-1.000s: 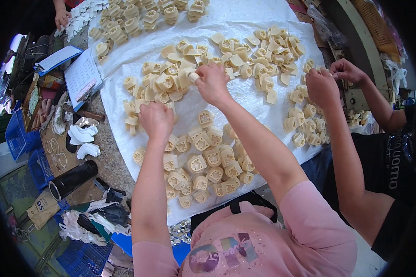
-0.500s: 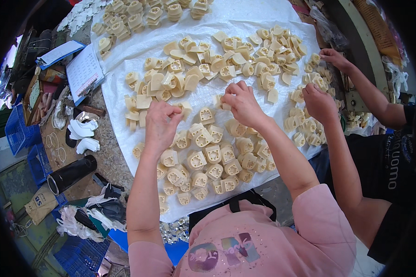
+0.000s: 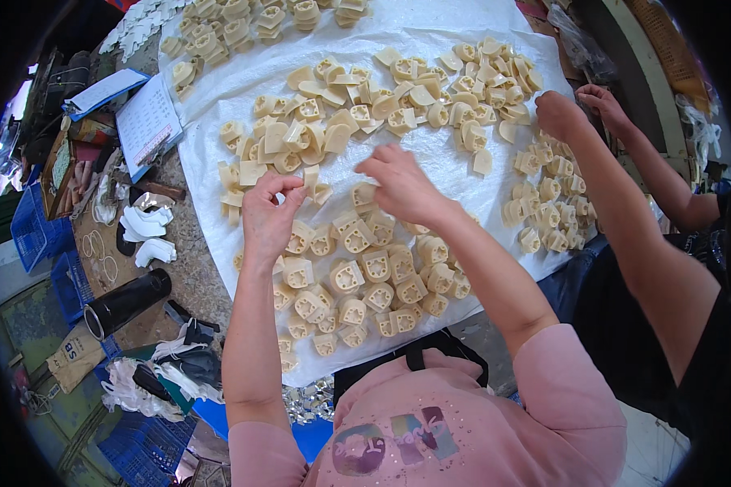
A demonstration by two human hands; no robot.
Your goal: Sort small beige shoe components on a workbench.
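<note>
My left hand (image 3: 271,213) pinches a small cream plastic part (image 3: 310,178) between thumb and fingertips, just below the far heap. Opposite it is my right hand (image 3: 401,185), its fingers pointing left and blurred by motion; whether anything is in them does not show. Beneath the hands, cream D-shaped parts with holes (image 3: 377,265) stand packed in a near group. Beyond lies a loose heap of similar parts with rounded flaps (image 3: 339,134), some tipped on their sides. All rest on a white sheet (image 3: 219,105).
At the right, a co-worker's hands (image 3: 562,118) reach over another group of cream parts (image 3: 556,191). More parts (image 3: 227,28) lie stacked at the far edge. A black cylinder (image 3: 128,303), white curved pieces (image 3: 148,229) and a clipboard with paper (image 3: 148,126) lie at the left.
My left hand has drawn slightly down and left with a part pinched in it. My right hand has shifted left toward it. The co-worker's near arm has reached farther away.
</note>
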